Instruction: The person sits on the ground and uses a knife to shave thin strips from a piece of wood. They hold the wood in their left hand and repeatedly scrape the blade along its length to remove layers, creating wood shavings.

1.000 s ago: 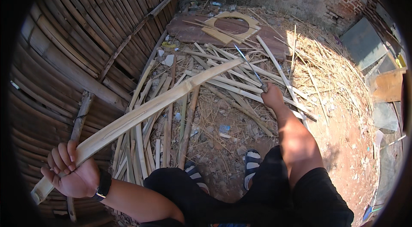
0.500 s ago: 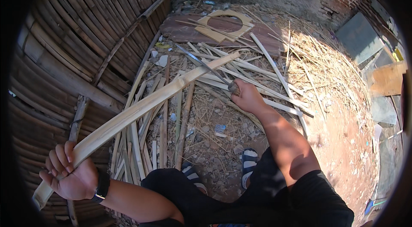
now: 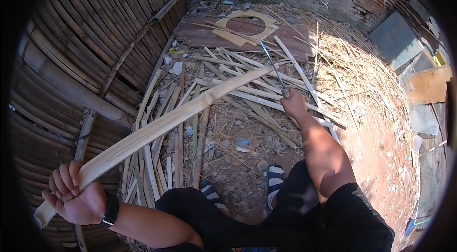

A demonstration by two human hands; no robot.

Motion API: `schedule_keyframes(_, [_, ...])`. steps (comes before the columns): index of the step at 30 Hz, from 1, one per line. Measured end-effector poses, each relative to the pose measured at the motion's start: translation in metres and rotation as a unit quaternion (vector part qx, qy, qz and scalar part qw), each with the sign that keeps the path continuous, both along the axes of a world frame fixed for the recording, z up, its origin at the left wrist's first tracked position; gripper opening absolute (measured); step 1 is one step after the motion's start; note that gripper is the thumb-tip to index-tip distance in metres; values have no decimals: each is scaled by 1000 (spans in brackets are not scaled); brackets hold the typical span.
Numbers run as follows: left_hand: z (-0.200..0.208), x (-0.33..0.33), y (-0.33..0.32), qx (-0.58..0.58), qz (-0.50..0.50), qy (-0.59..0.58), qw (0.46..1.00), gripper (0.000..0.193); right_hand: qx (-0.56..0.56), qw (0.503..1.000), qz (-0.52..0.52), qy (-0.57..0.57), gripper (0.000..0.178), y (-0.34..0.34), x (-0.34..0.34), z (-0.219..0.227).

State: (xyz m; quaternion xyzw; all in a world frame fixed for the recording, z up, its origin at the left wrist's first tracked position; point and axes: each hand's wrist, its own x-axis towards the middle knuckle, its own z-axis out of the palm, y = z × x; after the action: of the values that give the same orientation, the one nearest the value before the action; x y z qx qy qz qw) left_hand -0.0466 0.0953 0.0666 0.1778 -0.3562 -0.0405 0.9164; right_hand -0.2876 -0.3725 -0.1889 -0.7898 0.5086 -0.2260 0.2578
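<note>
From the head camera, a person in dark clothing holds a long, pale, split-bamboo strip point(image 3: 157, 130), the left grip point(image 3: 78, 199) curled firmly around its near end. The strip slants above the littered ground toward the right grip point(image 3: 294, 103), which is clenched on the handle of a long, thin, grey metal knife point(image 3: 271, 61). The blade crosses the strip's far end; whether the two touch cannot be told.

Beneath and to the right of the strip, narrow, pale bamboo lengths point(image 3: 262, 102) lie in a loose tangle. Beyond its far end, a tan, flat board with a round hole point(image 3: 235, 39) rests on a reddish-brown sheet point(image 3: 195, 31). Left of the strip stands a dark wall of bamboo slats point(image 3: 119, 14).

The pose appears to carry risk: grasped at one end only, the strip could twist or dip under pressure and deflect the blade. A skid along the strip could send the edge toward the left grip, while the tangle below could snag the knife's tip.
</note>
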Motion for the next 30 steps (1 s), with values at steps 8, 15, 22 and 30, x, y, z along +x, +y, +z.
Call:
schedule_keyframes(8, [8,-12,0,8,6,-8,1000,31,-95,977,192,-10,36,29,26,34])
schedule_keyframes(15, [3,-14,-9,30,-27,1,999,35,7,996,-45,72,36,-22,-22,-24])
schedule_keyframes(22, [5,-9,6,9,-15,-11,1000,31,-14,1000,24,-7,37,2,4,2])
schedule_keyframes(30, [7,-8,14,28,12,-32,999,31,-58,985,146,72,38,27,24,21])
